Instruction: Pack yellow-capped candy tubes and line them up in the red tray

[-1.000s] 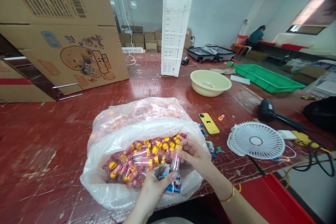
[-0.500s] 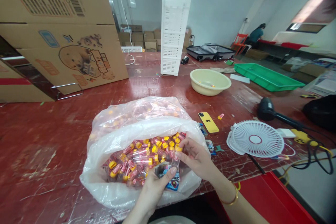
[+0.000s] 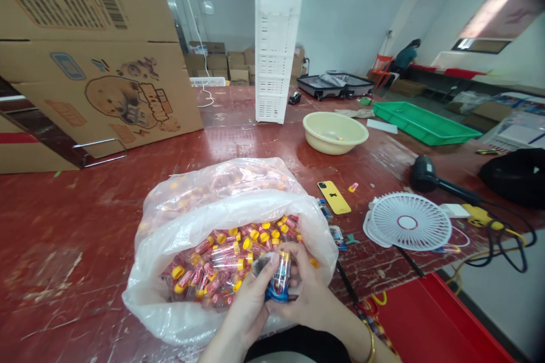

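Observation:
Over the near right side of the open bag, my two hands meet around a small yellow-capped tube (image 3: 284,256). A blue printed plastic sleeve (image 3: 280,282) sits around or against the tube; I cannot tell which. My left hand (image 3: 252,295) is closed, its thumb and fingers pinching the sleeve and a dark part beside it. From the right, my right hand (image 3: 310,289) curls closed about the tube and sleeve, its fingers partly hidden. Below and to the left, many pink-filled clear tubes (image 3: 225,249) with yellow caps fill the white woven bag (image 3: 153,317).
Right of the bag lie a yellow phone (image 3: 334,197), a single small tube (image 3: 353,187), a white fan (image 3: 407,222) and a black heat gun (image 3: 426,174). Farther back stand a cream basin (image 3: 336,144), a green tray (image 3: 426,125) and a white rack (image 3: 276,62). A large carton (image 3: 128,85) is at left.
My right hand has come down and closed in around the tube and blue sleeve. The tube's cap is now level with the sleeve's top. The view has shifted slightly right.

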Demonstrator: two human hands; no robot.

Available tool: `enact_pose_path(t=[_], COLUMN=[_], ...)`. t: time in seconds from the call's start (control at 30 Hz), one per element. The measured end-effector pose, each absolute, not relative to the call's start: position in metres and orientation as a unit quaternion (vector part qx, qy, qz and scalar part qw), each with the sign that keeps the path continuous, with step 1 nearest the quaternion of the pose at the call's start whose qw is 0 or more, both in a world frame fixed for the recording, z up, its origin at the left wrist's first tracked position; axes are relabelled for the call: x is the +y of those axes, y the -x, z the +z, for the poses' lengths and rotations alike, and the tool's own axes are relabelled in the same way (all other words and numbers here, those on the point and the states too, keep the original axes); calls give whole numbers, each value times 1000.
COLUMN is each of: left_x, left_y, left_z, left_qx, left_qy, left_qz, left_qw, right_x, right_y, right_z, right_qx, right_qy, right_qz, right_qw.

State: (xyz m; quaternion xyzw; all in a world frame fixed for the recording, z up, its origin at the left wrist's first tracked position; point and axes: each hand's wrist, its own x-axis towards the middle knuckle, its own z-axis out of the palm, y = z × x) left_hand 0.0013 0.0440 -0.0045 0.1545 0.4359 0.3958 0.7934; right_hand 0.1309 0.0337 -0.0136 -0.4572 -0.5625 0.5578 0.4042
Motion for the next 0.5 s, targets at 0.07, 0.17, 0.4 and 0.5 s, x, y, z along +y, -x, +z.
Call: enact_pose_path(t=[0.07,0.17,0.4,0.5], left_x=[41,37,34,35], left_y=[1,4,3,3], left_z=[-8,-11,-8,-8], left_qx=[433,447,444,446], left_qy=[-187,-217,-220,-240], left_qz=[399,401,412,424], left_qw=[786,770,765,751], right_x=[34,36,32,33], right_y=[-130,-132,-133,-135], right_z=[-15,-19,-29,-26], right_qx=[-570,-596,-615,-598], right_qy=[467,469,469,449], right_qz=[525,478,456,487], right_qw=[427,443,440,451])
